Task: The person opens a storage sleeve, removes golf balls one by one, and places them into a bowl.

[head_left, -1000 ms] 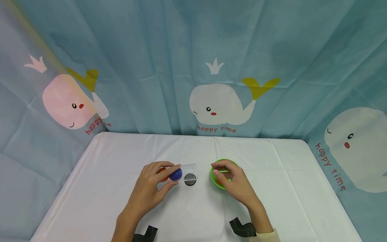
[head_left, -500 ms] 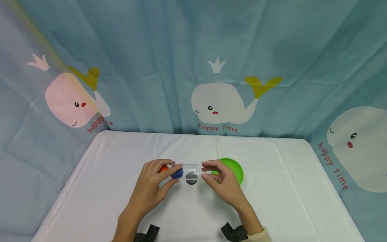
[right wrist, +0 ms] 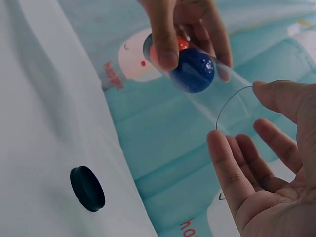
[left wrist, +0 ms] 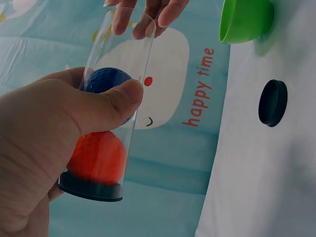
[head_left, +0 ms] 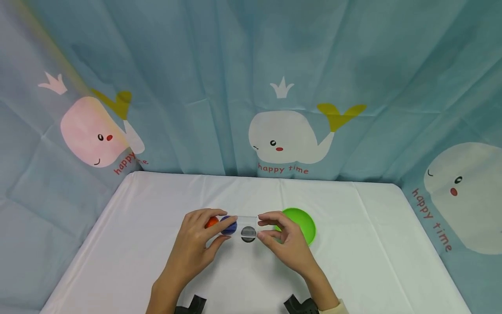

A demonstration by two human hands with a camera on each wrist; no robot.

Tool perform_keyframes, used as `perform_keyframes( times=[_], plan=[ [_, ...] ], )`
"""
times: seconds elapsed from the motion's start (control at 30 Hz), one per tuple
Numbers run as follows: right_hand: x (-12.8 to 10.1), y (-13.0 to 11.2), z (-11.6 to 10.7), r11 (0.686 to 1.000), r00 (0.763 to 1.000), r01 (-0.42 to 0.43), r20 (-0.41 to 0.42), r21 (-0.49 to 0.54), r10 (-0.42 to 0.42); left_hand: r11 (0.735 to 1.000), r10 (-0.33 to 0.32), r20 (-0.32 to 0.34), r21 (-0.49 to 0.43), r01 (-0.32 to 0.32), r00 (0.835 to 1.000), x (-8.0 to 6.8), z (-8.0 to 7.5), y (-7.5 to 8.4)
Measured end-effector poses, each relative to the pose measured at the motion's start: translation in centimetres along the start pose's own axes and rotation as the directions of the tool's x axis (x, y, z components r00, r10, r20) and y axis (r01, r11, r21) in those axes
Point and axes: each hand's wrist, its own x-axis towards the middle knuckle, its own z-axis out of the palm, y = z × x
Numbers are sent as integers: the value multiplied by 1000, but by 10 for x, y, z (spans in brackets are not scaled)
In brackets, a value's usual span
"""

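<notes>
In the head view both hands meet low at the centre of the frame over the white table (head_left: 129, 244). The left hand (head_left: 196, 244) curls thumb and fingers around a clear tube (head_left: 240, 220), held lying sideways above the cloth; the left wrist view shows the thumb pressed across the tube's wall. The right hand (head_left: 284, 244) reaches to the tube's open end with its fingers (right wrist: 232, 173) loosely spread and its thumb tip at the rim; it seems only to touch the rim, though the head view is too small to be sure.

A black cap (head_left: 248, 233) lies on the table just below the tube, between the two hands. A green bowl (head_left: 303, 220) sits just right of the right hand, partly hidden by its fingers. A blue whale-print curtain (head_left: 274, 78) fills the upper frame.

The tube is transparent, closed at one end by a black cap (left wrist: 91, 188), and holds an orange ball (left wrist: 97, 158) against that end with a blue ball (left wrist: 104, 81) next to it.
</notes>
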Motion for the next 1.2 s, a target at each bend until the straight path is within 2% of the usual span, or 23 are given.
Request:
perform_keyframes(
  times=[0.23, 0.5, 0.73, 0.93, 1.2],
  plan=[
    [1, -4, 3, 999, 999, -46, -5, 11, 46, 999, 22, -11, 26, -21, 1000, 2, -1, 3],
    [1, -1, 7, 998, 999, -42, -3, 51, 42, 998, 33, -15, 55, -32, 999, 2, -2, 2],
    [1, -1, 9, 993, 999, -35, -3, 110, 35, 999, 8, 12, 48, -9, 1000, 3, -7, 4],
    [2, 3, 11, 987, 999, -52, 7, 153, 51, 999, 25, -24, 37, -24, 999, 1, -5, 3],
    [2, 4, 11, 984, 999, -44, 11, 171, 43, 1000, 19, -25, 20, -18, 1000, 2, -6, 2]
  ],
)
